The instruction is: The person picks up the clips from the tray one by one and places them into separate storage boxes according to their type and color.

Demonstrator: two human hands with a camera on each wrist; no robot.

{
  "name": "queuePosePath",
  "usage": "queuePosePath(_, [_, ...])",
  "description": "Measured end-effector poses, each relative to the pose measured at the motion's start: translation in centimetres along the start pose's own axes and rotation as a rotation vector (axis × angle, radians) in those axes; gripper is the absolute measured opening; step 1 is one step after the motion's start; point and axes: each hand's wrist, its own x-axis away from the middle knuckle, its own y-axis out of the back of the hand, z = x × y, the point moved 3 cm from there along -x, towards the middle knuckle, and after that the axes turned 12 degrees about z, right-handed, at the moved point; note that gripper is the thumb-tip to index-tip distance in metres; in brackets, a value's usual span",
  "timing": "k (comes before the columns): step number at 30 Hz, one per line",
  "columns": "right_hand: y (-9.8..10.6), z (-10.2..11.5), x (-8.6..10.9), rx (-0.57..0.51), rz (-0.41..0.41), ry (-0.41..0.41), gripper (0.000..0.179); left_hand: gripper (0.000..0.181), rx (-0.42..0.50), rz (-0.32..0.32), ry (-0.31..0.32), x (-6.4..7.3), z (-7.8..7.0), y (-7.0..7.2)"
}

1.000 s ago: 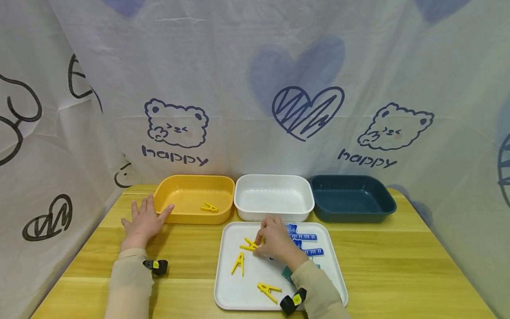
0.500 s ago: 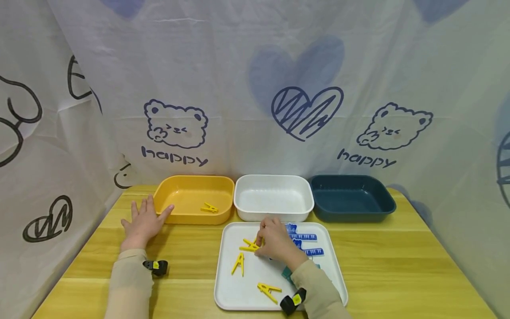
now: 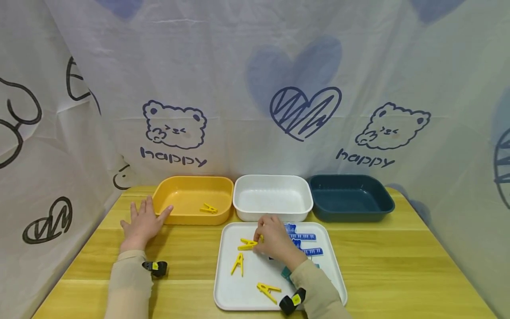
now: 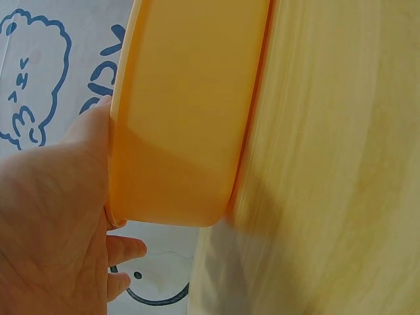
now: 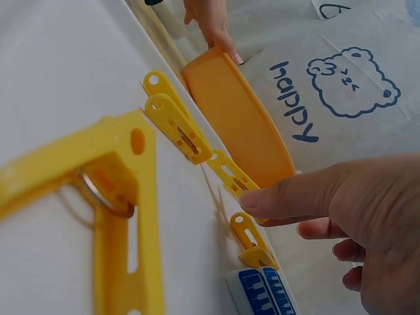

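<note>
My right hand (image 3: 276,239) is over the white tray (image 3: 227,301), its thumb and finger pinching a yellow clothespin (image 5: 230,172), seen best in the right wrist view. Touching or very near it is another yellow clothespin (image 3: 248,244). Two more yellow clothespins, one at the tray's left (image 3: 237,264) and one near its front (image 3: 268,291), lie apart from the hand. With fingers spread, my left hand (image 3: 143,225) rests at the left corner of the yellow bin (image 4: 184,118), thumb over its rim. One yellow clothespin (image 3: 209,208) lies inside that bin.
Blue clips with a piano-key pattern (image 3: 307,237) lie on the tray's right side. A green item (image 3: 286,273) is partly hidden under the right wrist. Behind the tray stand a white bin (image 3: 273,216) and a dark teal bin (image 3: 352,217), beside the yellow one.
The pinched clothespin and the one beside it have shifted slightly, the latter turning a little. My right hand has barely moved, and the left hand stays at the yellow bin.
</note>
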Motion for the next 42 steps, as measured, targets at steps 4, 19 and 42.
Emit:
queuePosePath(4, [0.2,0.2,0.0,0.004,-0.009,0.002,0.015,0.108,0.004,0.0,-0.002,0.0,0.1,0.0])
queuePosePath(19, [1.4,1.6,0.0,0.03,-0.153,0.109,0.014,0.108,0.004,0.004,0.001,-0.1,0.0,-0.2])
queuePosePath(42, [2.1,4.5,-3.3,0.023,-0.341,0.195,0.015,0.109,0.014,0.008,0.004,0.0,0.0,0.0])
